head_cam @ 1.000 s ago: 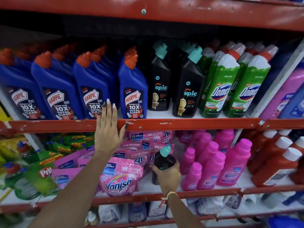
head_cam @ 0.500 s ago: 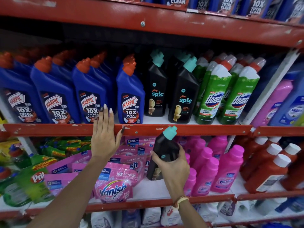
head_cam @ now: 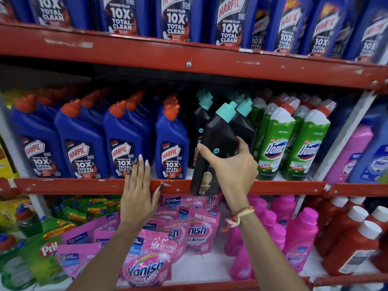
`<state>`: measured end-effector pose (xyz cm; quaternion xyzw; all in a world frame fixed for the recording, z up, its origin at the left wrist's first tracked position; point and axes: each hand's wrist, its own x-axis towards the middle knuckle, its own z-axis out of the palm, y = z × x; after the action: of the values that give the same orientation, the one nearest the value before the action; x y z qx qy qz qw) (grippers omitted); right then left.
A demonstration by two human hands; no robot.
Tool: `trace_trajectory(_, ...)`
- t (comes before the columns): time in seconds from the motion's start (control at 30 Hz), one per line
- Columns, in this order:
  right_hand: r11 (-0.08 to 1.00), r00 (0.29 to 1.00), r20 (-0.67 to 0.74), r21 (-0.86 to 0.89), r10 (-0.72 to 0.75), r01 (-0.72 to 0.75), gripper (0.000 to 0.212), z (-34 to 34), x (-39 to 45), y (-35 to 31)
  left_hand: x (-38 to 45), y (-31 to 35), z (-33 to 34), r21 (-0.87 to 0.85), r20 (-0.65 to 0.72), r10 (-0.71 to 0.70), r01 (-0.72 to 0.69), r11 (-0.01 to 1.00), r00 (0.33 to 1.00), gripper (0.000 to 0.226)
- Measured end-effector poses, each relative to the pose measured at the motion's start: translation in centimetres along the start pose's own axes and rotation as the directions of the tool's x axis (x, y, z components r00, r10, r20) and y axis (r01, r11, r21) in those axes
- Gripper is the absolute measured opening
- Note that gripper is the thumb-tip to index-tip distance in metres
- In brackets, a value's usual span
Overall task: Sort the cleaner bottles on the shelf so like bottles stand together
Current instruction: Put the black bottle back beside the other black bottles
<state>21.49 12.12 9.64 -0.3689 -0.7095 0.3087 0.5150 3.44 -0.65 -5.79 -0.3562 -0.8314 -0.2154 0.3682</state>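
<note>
My right hand [head_cam: 231, 166] grips a black bottle with a teal cap [head_cam: 218, 131], tilted, its base in front of the red middle shelf rail [head_cam: 283, 187]. Right behind it stand other black teal-capped bottles [head_cam: 201, 114] on the middle shelf. Blue Harpic bottles [head_cam: 126, 139] with orange caps fill that shelf's left side, green Domex bottles [head_cam: 277, 139] its right. My left hand [head_cam: 138, 190] lies flat, fingers together, against the rail below the Harpic bottles and holds nothing.
The top shelf carries more blue Harpic bottles [head_cam: 174, 17]. Below the rail lie pink Vanish pouches [head_cam: 147, 263], pink bottles [head_cam: 298, 236], red-brown bottles with white caps [head_cam: 352, 242] and green Pril packs [head_cam: 35, 248]. Purple and blue bottles [head_cam: 357, 152] stand at far right.
My right hand has lifted the black bottle from the lower shelf up to the middle shelf, in front of the other black bottles. The view tilted upward. The left hand stayed on the rail.
</note>
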Motion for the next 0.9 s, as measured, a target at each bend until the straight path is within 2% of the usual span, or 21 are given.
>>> trace_trajectory(0.43,1.0,1.0,0.011,-0.014,-0.018,0.018,0.109,2.1,3.6,-2.7,0.0,-0.1,0.0,0.021,0.039,-0.012,0.011,1.0,0.999,0.074)
trace_trajectory(0.9,0.994,0.997,-0.021,-0.08,-0.077,0.075,0.106,6.3,3.3,-0.5,0.0,-0.3,-0.1,0.016,0.036,0.01,-0.01,1.0,0.999,0.074)
